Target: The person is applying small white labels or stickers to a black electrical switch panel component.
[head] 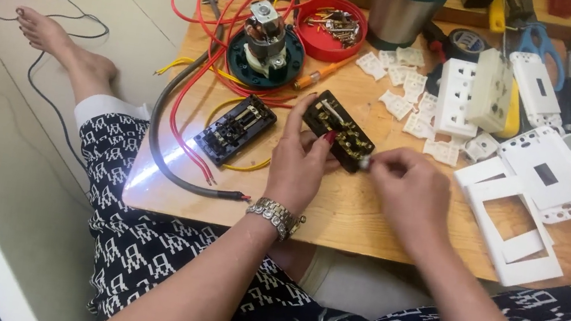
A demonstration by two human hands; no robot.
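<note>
My left hand (298,162) grips a black electrical switch block (339,131) with brass contacts and holds it tilted above the wooden table (346,207). My right hand (405,190) pinches a small pale part at the block's lower right end, fingertips touching it. A second black switch block (236,130) lies flat on the table to the left, with yellow and red wires beneath it. A metal watch sits on my left wrist.
A round green base with a metal motor part (266,48), a red lid of screws (332,28), a steel cup (402,8), white socket pieces (461,96), white cover plates (520,203), scissors (537,40), tangled red wires and a thick black cable (160,142) crowd the table. A bare foot (55,39) rests on the floor.
</note>
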